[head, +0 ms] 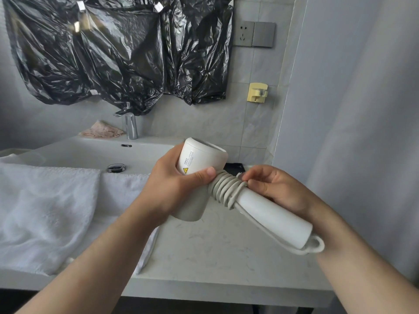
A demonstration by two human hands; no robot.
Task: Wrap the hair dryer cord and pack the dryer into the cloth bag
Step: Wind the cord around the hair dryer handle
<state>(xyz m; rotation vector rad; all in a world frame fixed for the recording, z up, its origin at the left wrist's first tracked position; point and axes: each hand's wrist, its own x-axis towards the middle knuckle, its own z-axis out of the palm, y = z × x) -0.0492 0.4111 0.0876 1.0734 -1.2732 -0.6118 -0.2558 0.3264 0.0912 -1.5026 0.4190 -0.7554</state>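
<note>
Here, black plastic sheeting (113, 53) fills the upper left of the frame, and the pale marbled desk (215, 257) runs across the bottom. A white towel (45, 211) lies at the left, draped over the front edge of the sink (90, 152). At centre I hold the white hair dryer (272, 214) above the desk. My left hand (176, 184) has its fingers clenched round the barrel. My right hand (278, 191) pinches the cord (226, 189), coiled round the top of the handle.

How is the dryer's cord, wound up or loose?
Wound up: the pale grey cord coils round the white plastic hair dryer's handle, one loop past its end.
</note>
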